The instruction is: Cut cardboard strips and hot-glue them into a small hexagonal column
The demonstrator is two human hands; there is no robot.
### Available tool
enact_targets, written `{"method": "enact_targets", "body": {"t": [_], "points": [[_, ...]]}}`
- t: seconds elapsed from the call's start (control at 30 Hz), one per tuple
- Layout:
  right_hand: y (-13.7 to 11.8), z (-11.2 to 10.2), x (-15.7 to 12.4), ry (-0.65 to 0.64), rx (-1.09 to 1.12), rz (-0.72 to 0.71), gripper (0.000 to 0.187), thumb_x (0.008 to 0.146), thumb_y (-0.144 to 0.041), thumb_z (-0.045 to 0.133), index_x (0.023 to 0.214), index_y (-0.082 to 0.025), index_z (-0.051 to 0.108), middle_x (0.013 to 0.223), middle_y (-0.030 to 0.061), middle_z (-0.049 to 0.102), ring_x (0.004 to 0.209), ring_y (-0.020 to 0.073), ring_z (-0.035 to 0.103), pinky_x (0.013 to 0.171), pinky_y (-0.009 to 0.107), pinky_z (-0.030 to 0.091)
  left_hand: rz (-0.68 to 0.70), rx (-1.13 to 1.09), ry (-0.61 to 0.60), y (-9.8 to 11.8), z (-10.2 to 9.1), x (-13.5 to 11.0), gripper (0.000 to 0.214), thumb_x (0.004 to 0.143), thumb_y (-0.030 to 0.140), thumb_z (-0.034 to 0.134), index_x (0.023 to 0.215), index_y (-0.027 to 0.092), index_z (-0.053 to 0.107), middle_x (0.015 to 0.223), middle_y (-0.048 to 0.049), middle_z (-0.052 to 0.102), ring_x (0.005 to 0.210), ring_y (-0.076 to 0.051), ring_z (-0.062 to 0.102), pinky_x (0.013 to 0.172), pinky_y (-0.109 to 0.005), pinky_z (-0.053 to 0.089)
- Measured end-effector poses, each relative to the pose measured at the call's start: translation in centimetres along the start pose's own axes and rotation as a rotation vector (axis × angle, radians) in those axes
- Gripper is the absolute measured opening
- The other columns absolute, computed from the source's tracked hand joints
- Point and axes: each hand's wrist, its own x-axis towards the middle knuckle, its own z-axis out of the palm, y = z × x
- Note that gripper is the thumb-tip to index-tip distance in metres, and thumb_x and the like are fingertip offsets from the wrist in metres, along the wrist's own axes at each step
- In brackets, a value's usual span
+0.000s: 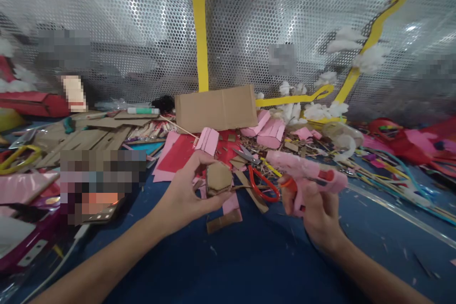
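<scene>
Between the thumb and fingers of my left hand is a small many-sided cardboard piece, its flat brown face turned toward me. My right hand is wrapped round a pink glue gun with an orange trigger, its nozzle pointing left toward the cardboard piece but apart from it. Behind and between the hands lie red-handled scissors, with blades partly open. A pink faceted paper piece stands just beyond my left hand. A clear glue stick seems to stretch from behind the gun to the right.
A cardboard box stands at the back against a perforated metal panel. Pink rolled pieces and wood scraps lie near it. Cardboard strips are stacked at left. A purple case and white cable lie front left.
</scene>
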Motion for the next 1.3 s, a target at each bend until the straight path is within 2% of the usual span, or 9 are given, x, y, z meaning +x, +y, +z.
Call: {"method": "enact_targets", "body": {"t": [0.1,0.2,0.27,0.33,0.47,0.67,0.97,1.1,1.3], "points": [[-0.1,0.1,0.3,0.007,0.002,-0.012,0.049,0.107,-0.062,0.048,0.094,-0.02,0.069,0.048,-0.0021,0.06,0.039,0.013,0.05,0.041,0.024,0.038,-0.014,-0.019,-0.047,-0.4,0.0,-0.3,0.054,0.08,0.032,0.088,0.122,0.027,0.055,0.108,-0.0006,0.064,0.099,-0.021,0.065,0.086,-0.033,0.054],[-0.2,0.1,0.4,-0.013,-0.017,-0.01,0.049,0.107,-0.062,0.047,0.093,-0.02,0.069,0.048,-0.0023,0.06,0.039,0.0126,0.048,0.041,0.024,0.038,-0.065,-0.06,-0.173,-1.0,0.1,-0.4,0.066,0.088,0.032,0.081,0.143,0.03,0.047,0.112,-0.0028,0.064,0.102,-0.024,0.065,0.087,-0.036,0.054],[-0.3,0.1,0.3,-0.018,-0.028,0.002,0.049,0.107,-0.062,0.047,0.093,-0.02,0.068,0.047,-0.0025,0.059,0.038,0.0126,0.047,0.04,0.024,0.037,-0.072,-0.065,-0.212,-1.2,0.1,-0.5,0.065,0.092,0.034,0.076,0.148,0.029,0.043,0.116,-0.0052,0.064,0.105,-0.026,0.064,0.087,-0.038,0.054],[-0.2,0.0,0.2,-0.031,-0.039,0.012,0.05,0.107,-0.062,0.046,0.092,-0.02,0.068,0.047,-0.0023,0.059,0.039,0.0129,0.047,0.04,0.024,0.038,-0.067,-0.045,-0.231,-1.4,0.0,-0.6,0.062,0.097,0.036,0.071,0.15,0.029,0.04,0.118,-0.0063,0.062,0.106,-0.026,0.063,0.09,-0.039,0.053],[-0.2,-0.1,0.2,-0.033,-0.042,0.009,0.05,0.107,-0.063,0.047,0.093,-0.02,0.068,0.047,-0.0022,0.06,0.039,0.013,0.048,0.041,0.024,0.039,-0.057,-0.011,-0.256,-1.5,-0.2,-0.8,0.056,0.103,0.039,0.063,0.15,0.034,0.033,0.112,-0.0024,0.059,0.101,-0.022,0.062,0.093,-0.037,0.052],[-0.3,0.0,0.3,-0.02,-0.034,0.004,0.051,0.106,-0.063,0.048,0.093,-0.019,0.069,0.047,-0.002,0.06,0.039,0.0134,0.049,0.041,0.025,0.038,-0.008,-0.082,-0.268,-1.4,-0.1,-0.8,0.045,0.103,0.034,0.062,0.141,0.033,0.038,0.118,-0.0023,0.059,0.108,-0.021,0.063,0.096,-0.034,0.054],[-0.5,0.1,0.4,-0.01,-0.035,0.026,0.051,0.104,-0.065,0.05,0.09,-0.02,0.069,0.046,-0.0017,0.059,0.037,0.0144,0.048,0.039,0.026,0.038,-0.043,-0.013,-0.272,-0.8,-0.2,-0.8,0.05,0.102,0.037,0.063,0.146,0.032,0.039,0.128,-0.0059,0.064,0.114,-0.025,0.065,0.102,-0.036,0.053],[-0.4,0.1,0.4,-0.015,-0.032,0.023,0.051,0.105,-0.064,0.05,0.09,-0.02,0.07,0.047,-0.0021,0.059,0.036,0.0124,0.047,0.039,0.025,0.038,-0.058,0.005,-0.253,-0.9,-0.1,-0.6,0.05,0.103,0.039,0.061,0.147,0.03,0.039,0.124,-0.007,0.064,0.113,-0.026,0.065,0.101,-0.039,0.054],[-0.2,0.0,0.4,-0.028,-0.038,0.021,0.052,0.106,-0.062,0.049,0.088,-0.019,0.071,0.048,-0.0014,0.059,0.039,0.0126,0.049,0.041,0.025,0.04,-0.086,-0.045,-0.25,-1.1,0.3,-0.4,0.064,0.101,0.033,0.065,0.154,0.03,0.031,0.136,-0.0084,0.062,0.129,-0.028,0.061,0.112,-0.043,0.048]]}}
